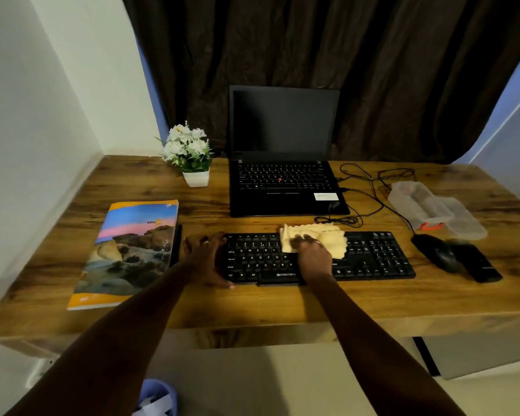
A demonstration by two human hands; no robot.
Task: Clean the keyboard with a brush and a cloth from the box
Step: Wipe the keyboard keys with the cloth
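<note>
On the desk (pixel 252 304) a book (pixel 129 250) lies left of the keyboard (pixel 373 256) with a pen (pixel 177 244) along its right edge. A laptop (pixel 282 175) stands open behind, a potted plant (pixel 192 157) at its left. Cables (pixel 370 187) loop from the laptop's right side toward the mouse (pixel 437 252), just right of the keyboard. The clear box (pixel 418 202) sits behind the mouse, its lid (pixel 469 225) touching it on the right. The left hand (pixel 206 259) grips the keyboard's left end, fingers curled over the far edge and thumb on the near one. The right hand (pixel 311 253) presses the yellow cloth (pixel 327 235) on the keyboard's upper middle, fingers laid fairly flat. Hand and cloth hide the keys beneath. A dark oblong thing (pixel 478 264) beside the mouse is too blurred to name, and the box's contents cannot be made out. One keyboard, one cloth, one box, one lid, two hands.
</note>
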